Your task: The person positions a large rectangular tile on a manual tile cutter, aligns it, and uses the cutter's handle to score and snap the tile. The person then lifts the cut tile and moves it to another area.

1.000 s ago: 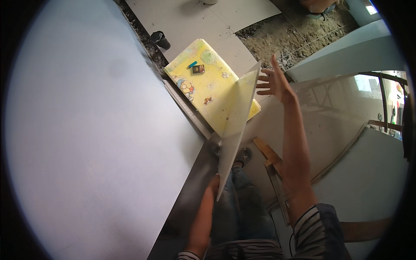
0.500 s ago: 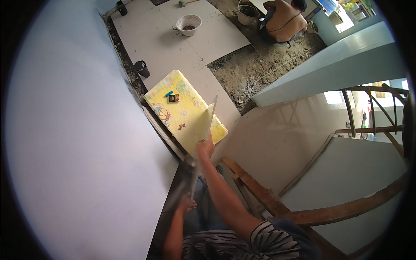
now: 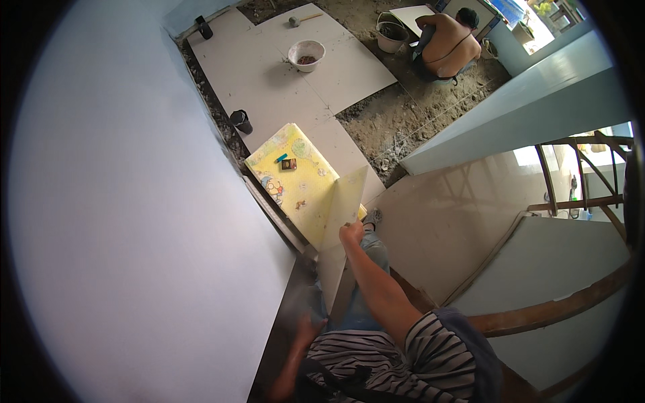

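A thin cream tile (image 3: 348,193) stands on edge, slanting away in front of me. My right hand (image 3: 351,232) is closed on its upper edge, about midway along. My left hand (image 3: 312,329) is closed at the tile's near end, low by my leg; blur and the tile hide part of its fingers. Just beyond lies a yellow cartoon-patterned slab (image 3: 285,185), like a folded mat, with the tile's far part over its right side. On the slab lie a small dark box (image 3: 289,164) and a small blue-green object (image 3: 281,158).
A white wall (image 3: 148,221) runs close on my left. Beyond the slab are laid floor tiles (image 3: 269,87), a white bowl (image 3: 307,56), a mallet (image 3: 295,21), a black cup (image 3: 240,121) and bare soil (image 3: 383,127). A person (image 3: 447,47) crouches beside a bucket (image 3: 391,32). Curved wooden framing (image 3: 551,316) stands right.
The tile has turned from nearly edge-on so its broad face shows. Both hands sit farther right in view with it, the left one lower. The whole view has shifted slightly.
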Demonstrator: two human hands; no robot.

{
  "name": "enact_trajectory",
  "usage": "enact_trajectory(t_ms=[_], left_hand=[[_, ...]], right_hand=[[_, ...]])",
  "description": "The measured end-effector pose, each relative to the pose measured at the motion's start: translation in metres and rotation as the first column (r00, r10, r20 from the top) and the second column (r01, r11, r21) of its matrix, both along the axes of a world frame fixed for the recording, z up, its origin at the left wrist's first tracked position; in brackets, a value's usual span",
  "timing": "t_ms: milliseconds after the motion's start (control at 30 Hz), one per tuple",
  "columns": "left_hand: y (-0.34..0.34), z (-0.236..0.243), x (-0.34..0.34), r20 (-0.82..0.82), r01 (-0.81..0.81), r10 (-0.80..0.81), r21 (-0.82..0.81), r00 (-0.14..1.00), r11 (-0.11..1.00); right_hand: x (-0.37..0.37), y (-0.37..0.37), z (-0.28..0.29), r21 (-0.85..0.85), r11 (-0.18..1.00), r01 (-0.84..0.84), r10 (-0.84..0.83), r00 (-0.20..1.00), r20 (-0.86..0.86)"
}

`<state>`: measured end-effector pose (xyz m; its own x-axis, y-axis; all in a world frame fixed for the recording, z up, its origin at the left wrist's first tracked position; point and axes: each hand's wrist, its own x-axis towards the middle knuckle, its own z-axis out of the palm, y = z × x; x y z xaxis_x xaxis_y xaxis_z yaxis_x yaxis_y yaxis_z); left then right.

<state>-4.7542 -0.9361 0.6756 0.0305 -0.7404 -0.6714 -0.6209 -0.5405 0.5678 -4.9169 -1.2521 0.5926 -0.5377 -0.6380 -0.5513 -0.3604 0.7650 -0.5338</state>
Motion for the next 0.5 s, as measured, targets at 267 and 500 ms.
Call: enact_trajectory(t_ms=[267,500], left_hand=[[-0.031,-0.055,-0.068,0.019,-0.083,0.082,0.1,0.996,0.991],[-0.071,-0.097,-0.071,0.152,0.06,-0.103,0.263,0.983,0.963]], right_hand=[[0.008,0.001,-0.006,-0.176,0.971,-0.159,0.18,0.978,0.107],[0.005,-0.012,-0.008,-0.143,0.945,-0.293,0.314,0.935,0.164]])
